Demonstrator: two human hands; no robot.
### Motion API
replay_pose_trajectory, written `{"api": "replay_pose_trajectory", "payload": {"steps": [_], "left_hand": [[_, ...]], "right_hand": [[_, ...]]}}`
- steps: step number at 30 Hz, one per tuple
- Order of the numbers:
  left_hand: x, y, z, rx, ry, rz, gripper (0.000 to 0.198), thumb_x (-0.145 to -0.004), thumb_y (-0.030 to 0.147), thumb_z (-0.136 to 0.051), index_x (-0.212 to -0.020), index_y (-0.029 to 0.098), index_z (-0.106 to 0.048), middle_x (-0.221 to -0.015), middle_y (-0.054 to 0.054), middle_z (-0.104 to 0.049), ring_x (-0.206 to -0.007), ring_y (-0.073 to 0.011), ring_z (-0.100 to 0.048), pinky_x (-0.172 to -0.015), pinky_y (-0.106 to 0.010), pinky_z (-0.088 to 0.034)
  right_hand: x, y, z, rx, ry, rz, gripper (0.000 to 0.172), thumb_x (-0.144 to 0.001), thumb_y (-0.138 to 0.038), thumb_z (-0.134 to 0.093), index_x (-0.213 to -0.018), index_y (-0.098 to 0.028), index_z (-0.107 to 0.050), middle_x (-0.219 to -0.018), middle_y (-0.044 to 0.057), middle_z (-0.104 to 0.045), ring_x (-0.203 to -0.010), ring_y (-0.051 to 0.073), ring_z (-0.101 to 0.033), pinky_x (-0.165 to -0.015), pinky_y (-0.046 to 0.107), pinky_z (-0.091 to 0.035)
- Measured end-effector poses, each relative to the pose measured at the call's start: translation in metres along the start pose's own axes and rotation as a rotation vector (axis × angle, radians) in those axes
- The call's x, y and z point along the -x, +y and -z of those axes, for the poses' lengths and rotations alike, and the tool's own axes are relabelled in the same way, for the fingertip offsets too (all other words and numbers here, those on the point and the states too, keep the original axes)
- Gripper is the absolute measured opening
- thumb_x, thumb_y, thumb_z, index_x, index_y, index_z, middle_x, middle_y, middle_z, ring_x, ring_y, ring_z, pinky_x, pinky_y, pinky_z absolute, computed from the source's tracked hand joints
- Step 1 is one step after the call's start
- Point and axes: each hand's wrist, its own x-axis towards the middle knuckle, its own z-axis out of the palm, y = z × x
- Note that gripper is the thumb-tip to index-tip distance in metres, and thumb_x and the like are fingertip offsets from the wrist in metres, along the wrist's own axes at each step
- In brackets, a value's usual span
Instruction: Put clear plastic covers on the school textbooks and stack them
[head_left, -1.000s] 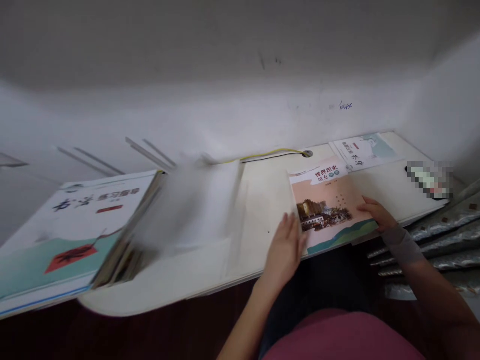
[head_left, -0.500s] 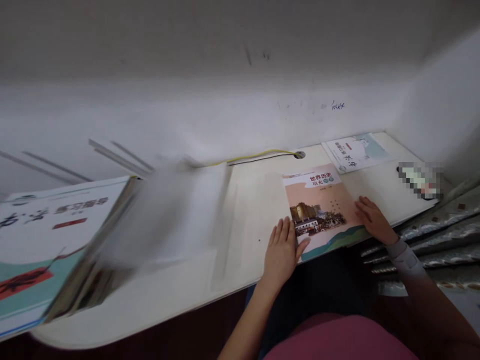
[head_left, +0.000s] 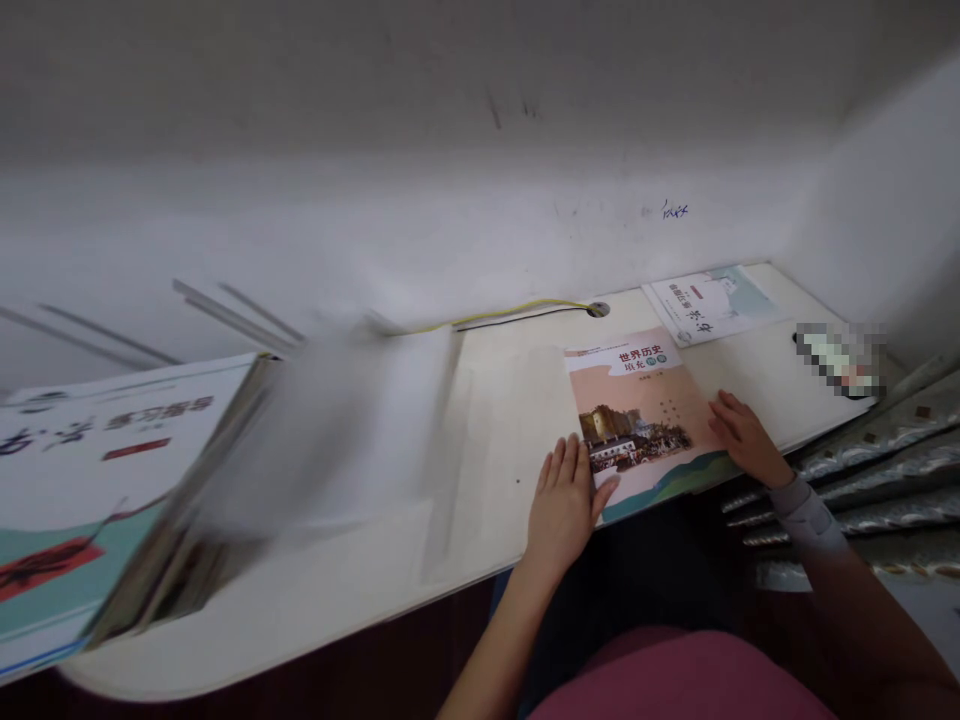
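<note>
A salmon-pink workbook (head_left: 637, 400) with Chinese lettering, a picture of a fortress and a green-blue band along its lower edge lies flat on the white desk (head_left: 495, 440). My left hand (head_left: 562, 495) rests flat at the workbook's left edge, its fingers stretched out and its thumb over the lower left part of the cover. At the opposite edge, my right hand (head_left: 746, 437) lies with fingers extended, the tips touching the right side of the cover. Neither hand grips anything. A grey band circles my right wrist.
Behind lies a white and pale green booklet (head_left: 709, 305). A pixelated object, perhaps a phone (head_left: 840, 360), is at the desk's right end. A tall stack of books (head_left: 97, 480) stands at left beside a blurred whitish patch. A yellow cable (head_left: 525, 303) runs along the wall into a desk hole.
</note>
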Motion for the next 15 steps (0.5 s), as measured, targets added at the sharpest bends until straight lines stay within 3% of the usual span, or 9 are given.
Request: {"api": "replay_pose_trajectory", "payload": {"steps": [8,15], "left_hand": [[-0.009,0.01,-0.002,-0.011,-0.004,0.019,0.066,-0.089,0.054,-0.036,-0.128,0.003,-0.05,-0.136,-0.023,-0.045,-0.13,-0.034,-0.038,-0.103,-0.048,-0.037],[-0.016,0.013,-0.004,-0.033,-0.025,0.009,0.067,-0.089,0.053,-0.037,-0.127,0.0,-0.05,-0.136,-0.024,-0.044,-0.129,-0.0346,-0.039,-0.104,-0.046,-0.036]], "right_hand": [[-0.004,-0.003,0.007,-0.097,0.006,-0.009,0.065,-0.086,-0.064,-0.033,-0.124,-0.016,-0.056,-0.14,0.017,-0.044,-0.131,0.03,-0.037,-0.108,0.051,-0.028],[-0.004,-0.025,0.02,-0.285,-0.088,-0.021,0.049,-0.086,-0.045,-0.047,-0.129,-0.022,-0.052,-0.14,0.009,-0.046,-0.129,0.025,-0.04,-0.109,0.048,-0.03]]}}
